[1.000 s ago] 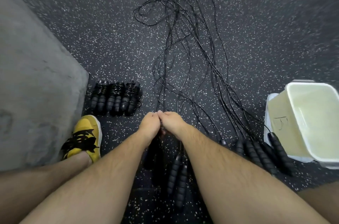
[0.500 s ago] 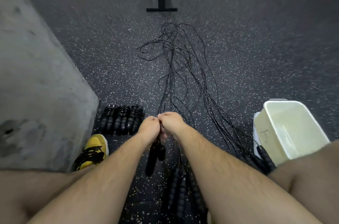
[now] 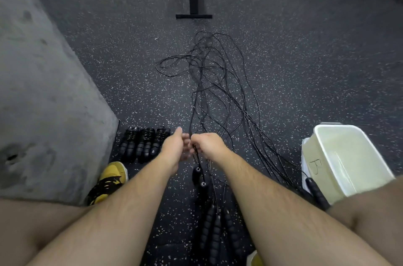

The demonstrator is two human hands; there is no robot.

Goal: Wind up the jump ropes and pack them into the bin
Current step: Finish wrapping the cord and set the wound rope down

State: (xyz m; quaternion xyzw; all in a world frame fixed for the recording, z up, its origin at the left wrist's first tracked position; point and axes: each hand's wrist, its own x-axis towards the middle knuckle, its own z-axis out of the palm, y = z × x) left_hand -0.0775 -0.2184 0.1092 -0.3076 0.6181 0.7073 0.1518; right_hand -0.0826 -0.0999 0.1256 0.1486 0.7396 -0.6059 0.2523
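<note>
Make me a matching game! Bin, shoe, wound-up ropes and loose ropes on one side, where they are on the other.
Things:
1 bin
2 yellow shoe
3 wound-up jump ropes
4 loose jump ropes

Places:
A spread out in the middle
B far right
C lower left
D side by side, just beyond the shoe

Pairs: 1-B, 2-C, 3-D, 4-A.

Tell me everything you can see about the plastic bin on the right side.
The bin is a rectangular tub of off-white, slightly translucent plastic with a thick rim and an open top. It stands on the dark speckled floor. A handwritten letter B marks its outer wall. Nothing shows inside the visible part. A black rope handle lies at its near corner, and the person's right leg hides that end.
</note>
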